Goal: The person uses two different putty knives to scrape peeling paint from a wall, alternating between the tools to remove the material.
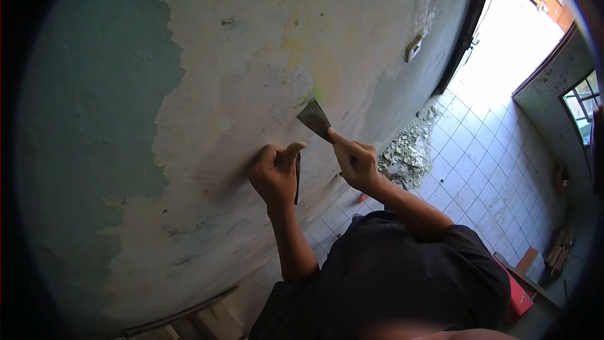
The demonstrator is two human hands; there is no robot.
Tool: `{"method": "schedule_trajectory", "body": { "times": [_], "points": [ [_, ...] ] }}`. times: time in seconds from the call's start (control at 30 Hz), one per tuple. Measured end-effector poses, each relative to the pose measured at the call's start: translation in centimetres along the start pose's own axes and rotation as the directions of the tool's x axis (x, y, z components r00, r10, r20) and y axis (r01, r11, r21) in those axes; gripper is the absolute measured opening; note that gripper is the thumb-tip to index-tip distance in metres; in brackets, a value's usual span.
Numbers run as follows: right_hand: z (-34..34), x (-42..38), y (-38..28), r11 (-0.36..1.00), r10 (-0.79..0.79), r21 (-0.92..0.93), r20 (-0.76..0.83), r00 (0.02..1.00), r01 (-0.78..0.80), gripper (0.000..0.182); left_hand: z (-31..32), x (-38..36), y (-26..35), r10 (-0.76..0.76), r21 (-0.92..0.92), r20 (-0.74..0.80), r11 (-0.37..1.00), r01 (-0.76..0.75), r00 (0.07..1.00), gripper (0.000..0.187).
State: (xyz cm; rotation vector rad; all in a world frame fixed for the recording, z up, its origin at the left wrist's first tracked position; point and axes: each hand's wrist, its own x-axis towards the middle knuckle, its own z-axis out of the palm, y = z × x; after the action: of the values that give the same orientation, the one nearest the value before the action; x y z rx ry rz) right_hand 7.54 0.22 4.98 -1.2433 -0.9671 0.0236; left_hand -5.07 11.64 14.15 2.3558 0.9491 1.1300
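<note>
My right hand [358,160] grips a scraper [313,118], its index finger stretched along the tool. The wide metal blade meets the wall [264,101] at a patch with yellow-green stains. To the left, my left hand [277,175] is closed with its thumb raised, close to the wall. A thin dark flat piece [298,179] shows edge-on along its palm side; its kind cannot be made out. Pale bare plaster surrounds both hands, and green paint [94,119] with a ragged edge covers the wall at the left.
Paint flakes and rubble [409,151] lie heaped on the tiled floor [475,145] along the wall. A light switch [414,48] sits near the bright doorway [509,31]. Wooden pieces [559,250] and a red box [520,296] are at lower right.
</note>
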Motion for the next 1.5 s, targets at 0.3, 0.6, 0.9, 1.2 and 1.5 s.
{"method": "schedule_trajectory", "body": {
  "times": [0.3,0.6,0.9,1.2,1.5],
  "points": [
    [-0.2,0.4,0.6,0.998,-0.046,-0.046,-0.029,0.999,0.045,0.043,-0.3,-0.2,-0.2,-0.007,0.006,-0.018,1.0,0.007,1.0,0.055],
    [-0.7,0.6,0.8,0.997,-0.052,-0.057,-0.059,0.997,0.048,0.043,0.4,0.1,-0.3,0.077,0.06,-0.026,0.995,-0.075,0.997,0.054],
    [-0.6,0.5,0.6,0.996,-0.046,-0.075,-0.02,0.999,0.044,0.043,-0.4,-0.3,-0.4,0.011,0.052,-0.008,0.999,-0.01,1.0,0.055],
    [-0.4,1.4,0.2,0.999,-0.021,-0.047,-0.008,1.0,0.021,0.045,-0.1,0.4,0.1,0.026,0.036,-0.011,0.999,-0.025,1.0,0.054],
    [-1.4,0.7,0.8,0.996,-0.011,-0.086,0.004,1.0,0.011,0.045,0.0,-0.1,-0.3,0.007,0.066,-0.001,0.998,-0.007,1.0,0.054]
  ]
}}
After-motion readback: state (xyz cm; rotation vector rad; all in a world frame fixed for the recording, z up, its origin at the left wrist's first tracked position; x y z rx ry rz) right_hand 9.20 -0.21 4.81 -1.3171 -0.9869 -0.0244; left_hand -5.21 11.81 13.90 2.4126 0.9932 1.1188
